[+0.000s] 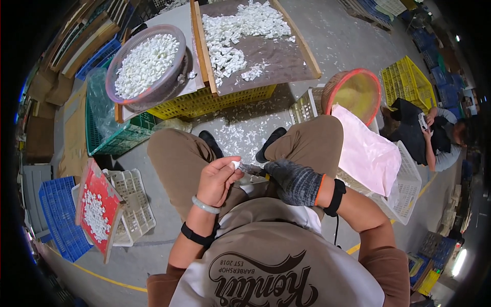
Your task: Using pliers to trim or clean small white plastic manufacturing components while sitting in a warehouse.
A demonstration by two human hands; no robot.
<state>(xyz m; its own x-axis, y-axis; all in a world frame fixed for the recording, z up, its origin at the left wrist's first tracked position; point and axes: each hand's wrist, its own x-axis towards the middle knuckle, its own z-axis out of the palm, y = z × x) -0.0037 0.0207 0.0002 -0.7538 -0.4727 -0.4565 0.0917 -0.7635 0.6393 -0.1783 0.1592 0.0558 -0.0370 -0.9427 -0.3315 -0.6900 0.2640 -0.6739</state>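
Printed shirtfront point(261, 230) nearest the lens, a seated person's bare left hand point(217, 181) pinches a small white piece point(236, 165) above the lap point(236, 197), thumb to fingertips, while the gloved right hand point(295, 182) is wrapped around a dark tool point(252, 170) just beside it. Gray floor point(279, 110) strewn with scraps point(240, 137) opens between the shoes point(210, 144) and a wood-edged board point(271, 59) above a yellow crate point(215, 104); white crates point(139, 199) crowd either side.

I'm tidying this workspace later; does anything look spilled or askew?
Yes: white scraps litter the floor between the person's black shoes, outside any container, so they look spilled. At left, the red board looks crooked over a cream crate, though that may be deliberate.
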